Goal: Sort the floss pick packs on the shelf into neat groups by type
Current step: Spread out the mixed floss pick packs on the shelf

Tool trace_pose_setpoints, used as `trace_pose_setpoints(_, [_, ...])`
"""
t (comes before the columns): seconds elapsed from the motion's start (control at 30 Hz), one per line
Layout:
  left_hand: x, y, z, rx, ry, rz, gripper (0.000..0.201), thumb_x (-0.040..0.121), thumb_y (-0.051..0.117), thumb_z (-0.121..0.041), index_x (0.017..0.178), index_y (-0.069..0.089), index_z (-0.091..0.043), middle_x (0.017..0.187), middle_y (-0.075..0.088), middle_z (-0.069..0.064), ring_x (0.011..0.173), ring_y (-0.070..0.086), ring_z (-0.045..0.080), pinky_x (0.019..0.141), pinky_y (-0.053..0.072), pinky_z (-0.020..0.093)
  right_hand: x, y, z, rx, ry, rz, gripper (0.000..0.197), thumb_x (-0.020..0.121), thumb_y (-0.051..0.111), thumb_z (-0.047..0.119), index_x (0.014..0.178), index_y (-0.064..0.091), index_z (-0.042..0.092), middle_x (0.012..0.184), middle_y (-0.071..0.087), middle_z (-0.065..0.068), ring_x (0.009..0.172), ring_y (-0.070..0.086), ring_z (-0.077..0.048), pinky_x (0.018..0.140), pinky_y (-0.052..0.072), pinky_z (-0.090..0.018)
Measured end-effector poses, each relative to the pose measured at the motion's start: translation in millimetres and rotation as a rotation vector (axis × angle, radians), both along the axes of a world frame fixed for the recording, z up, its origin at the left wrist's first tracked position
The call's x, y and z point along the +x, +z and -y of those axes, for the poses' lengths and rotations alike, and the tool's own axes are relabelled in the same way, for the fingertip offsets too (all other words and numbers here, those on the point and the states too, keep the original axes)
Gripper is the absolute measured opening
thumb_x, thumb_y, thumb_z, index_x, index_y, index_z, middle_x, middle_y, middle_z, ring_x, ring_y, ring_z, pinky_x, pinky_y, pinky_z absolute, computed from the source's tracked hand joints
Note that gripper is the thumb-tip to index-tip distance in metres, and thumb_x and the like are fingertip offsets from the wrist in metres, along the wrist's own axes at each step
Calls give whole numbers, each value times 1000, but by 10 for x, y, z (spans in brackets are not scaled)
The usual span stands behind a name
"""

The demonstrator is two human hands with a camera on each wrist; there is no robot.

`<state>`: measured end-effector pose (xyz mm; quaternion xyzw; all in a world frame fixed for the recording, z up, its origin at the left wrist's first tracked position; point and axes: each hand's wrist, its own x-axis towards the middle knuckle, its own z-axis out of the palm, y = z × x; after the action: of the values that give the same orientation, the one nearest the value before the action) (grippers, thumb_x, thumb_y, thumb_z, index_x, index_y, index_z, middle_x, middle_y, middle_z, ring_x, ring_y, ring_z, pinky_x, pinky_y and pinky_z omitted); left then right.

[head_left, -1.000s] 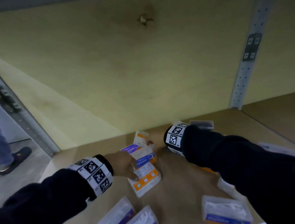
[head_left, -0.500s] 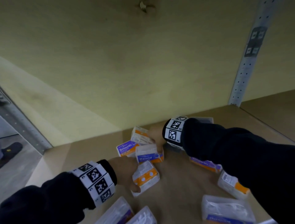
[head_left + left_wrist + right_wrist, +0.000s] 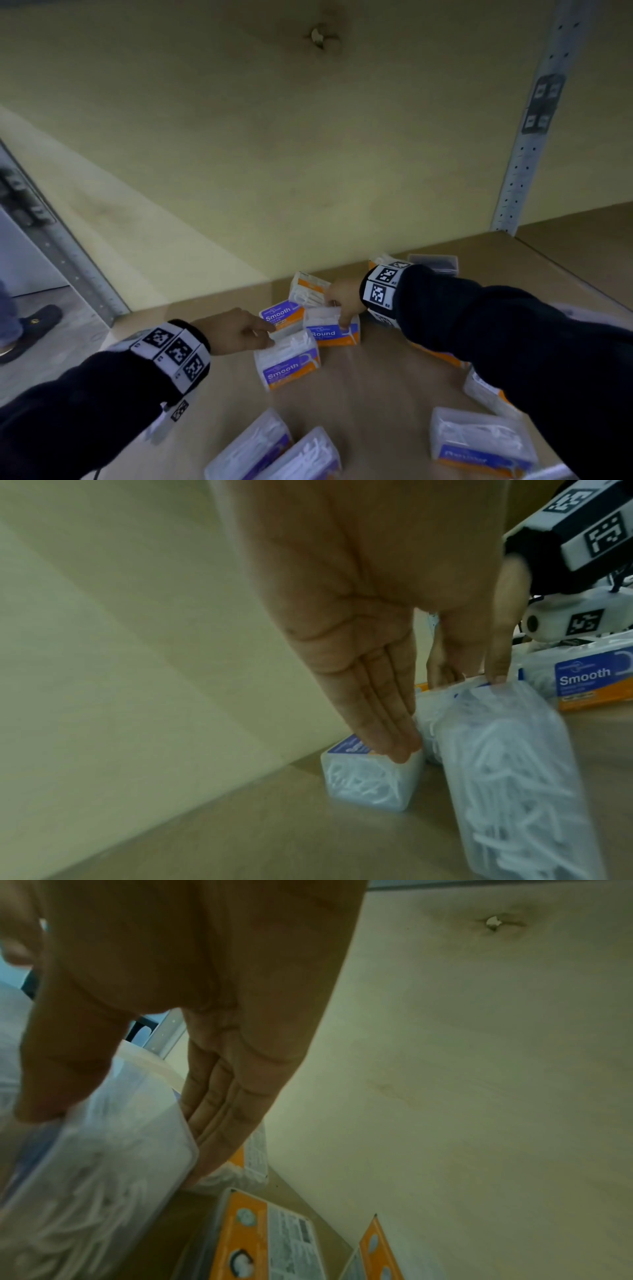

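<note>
The pack under the left hand (image 3: 236, 330) has flipped since half a second ago: its orange dotted back is gone and a purple "Smooth" front pack (image 3: 287, 361) now stands on edge at the middle of the shelf (image 3: 370, 383). Thumb and forefinger pinch its top rim while the other fingers (image 3: 387, 723), pressed together, rest on the second Smooth pack (image 3: 282, 315) behind. Further back, the right hand (image 3: 344, 301) grips the Round pack (image 3: 334, 329), thumb against closed fingers. These clear tubs look light, stiff and rather slick; I'd take them across the short walls, near the top. More packs lie scattered nearer the edge.
</note>
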<state>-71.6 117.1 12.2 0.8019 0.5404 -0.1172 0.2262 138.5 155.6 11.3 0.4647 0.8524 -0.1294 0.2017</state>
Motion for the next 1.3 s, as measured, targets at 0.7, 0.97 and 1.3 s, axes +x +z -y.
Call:
trace_pose_setpoints(0.7, [427, 311, 672, 129, -105, -335, 42, 81, 67, -24, 117, 59, -4, 106, 64, 11, 86, 48, 15, 57, 33, 24, 775, 401, 1089, -8, -46, 153, 45, 85, 64, 26, 123, 56, 2, 113, 62, -13, 88, 58, -24, 67, 41, -29])
trace_pose_setpoints(0.97, [273, 214, 787, -122, -157, -386, 49, 86, 63, -6, 133, 50, -6, 134, 57, 13, 98, 47, 8, 55, 33, -1, 902, 272, 1258, -107, -110, 120, 46, 88, 61, 16, 132, 51, 6, 132, 56, -11, 101, 51, -18, 79, 39, -25])
trace_pose_setpoints(1.3, [257, 365, 166, 90, 2, -352, 41, 93, 55, -22, 133, 52, -12, 138, 55, 6, 126, 50, 21, 100, 39, 23, 679, 542, 511, 87, -161, -32, 38, 87, 63, 18, 122, 59, 4, 118, 62, -13, 91, 55, -19, 71, 36, -21])
